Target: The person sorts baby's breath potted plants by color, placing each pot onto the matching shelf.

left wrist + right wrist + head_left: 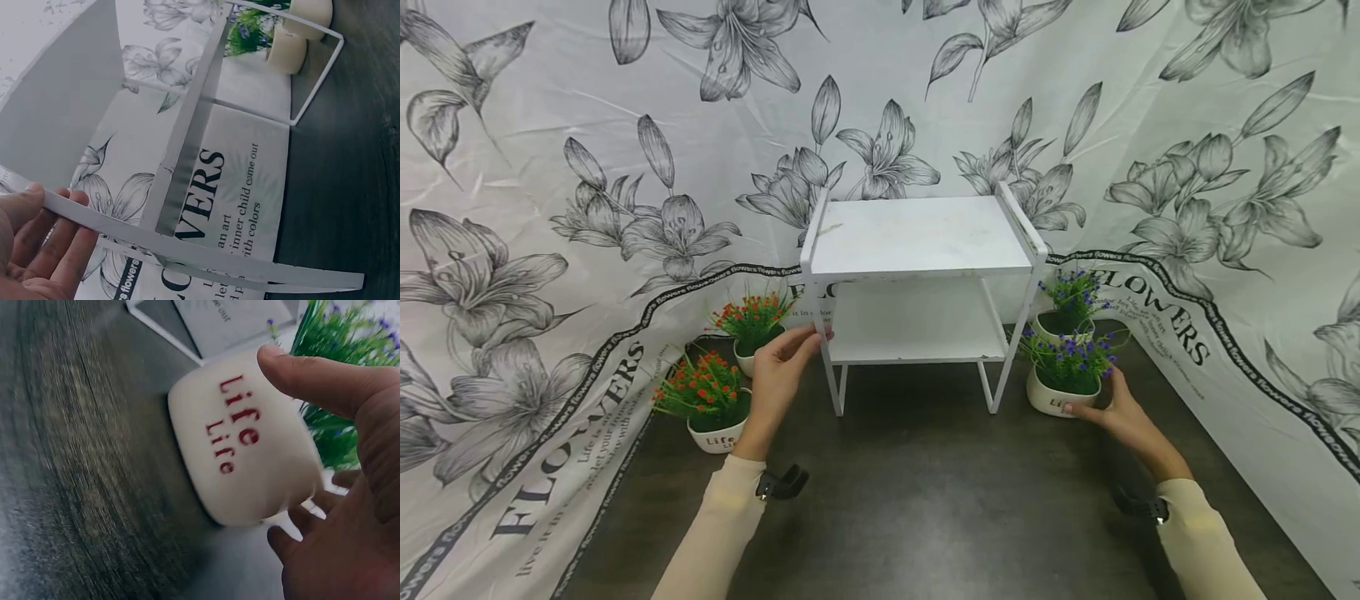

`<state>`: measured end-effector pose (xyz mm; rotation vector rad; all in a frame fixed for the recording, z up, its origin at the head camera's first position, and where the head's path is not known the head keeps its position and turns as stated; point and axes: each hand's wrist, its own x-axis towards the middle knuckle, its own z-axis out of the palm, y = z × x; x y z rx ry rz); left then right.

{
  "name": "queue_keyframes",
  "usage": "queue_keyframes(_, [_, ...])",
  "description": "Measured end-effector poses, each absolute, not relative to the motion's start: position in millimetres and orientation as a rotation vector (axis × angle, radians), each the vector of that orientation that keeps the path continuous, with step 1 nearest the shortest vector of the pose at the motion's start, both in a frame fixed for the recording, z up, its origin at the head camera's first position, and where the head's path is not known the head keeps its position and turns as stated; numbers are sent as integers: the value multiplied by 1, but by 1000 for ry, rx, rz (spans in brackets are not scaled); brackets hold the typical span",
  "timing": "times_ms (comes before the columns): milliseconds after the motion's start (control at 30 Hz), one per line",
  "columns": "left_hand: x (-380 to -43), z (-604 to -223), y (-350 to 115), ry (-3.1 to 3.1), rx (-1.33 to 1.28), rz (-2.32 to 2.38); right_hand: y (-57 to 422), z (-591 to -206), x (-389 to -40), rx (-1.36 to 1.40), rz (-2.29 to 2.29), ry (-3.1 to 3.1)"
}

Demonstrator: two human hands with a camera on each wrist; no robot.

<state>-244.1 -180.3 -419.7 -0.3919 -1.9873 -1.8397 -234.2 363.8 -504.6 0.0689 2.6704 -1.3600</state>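
Observation:
A white two-tier shelf rack (925, 237) stands upright at the back of the dark table. My left hand (777, 367) holds its left front post (100, 220), thumb on one side and fingers curled behind. At the right, my right hand (1127, 417) grips a cream flowerpot (250, 444) with purple artificial flowers and red "Life" lettering. The thumb lies on the lettered front near the rim; the fingers go round the side and are partly hidden behind the pot. The pot is upright, just right of the rack.
A second purple-flowered pot (1070, 292) stands behind the held one. Two pots with orange-red flowers, one in front (715, 437) and one behind (751, 321), stand left of the rack. A floral-printed white cloth (880, 50) hangs round the dark table (910, 492).

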Motion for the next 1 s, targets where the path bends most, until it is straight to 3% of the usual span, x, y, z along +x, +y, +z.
queue_keyframes(367, [-252,-417,-173,-1893,-381,-1926,370,-526,-259,51,-1336,2722])
queue_keyframes(1000, [-251,-419,-176,-1934,-350,-1896,372,-535,-258,172,-1327,2709])
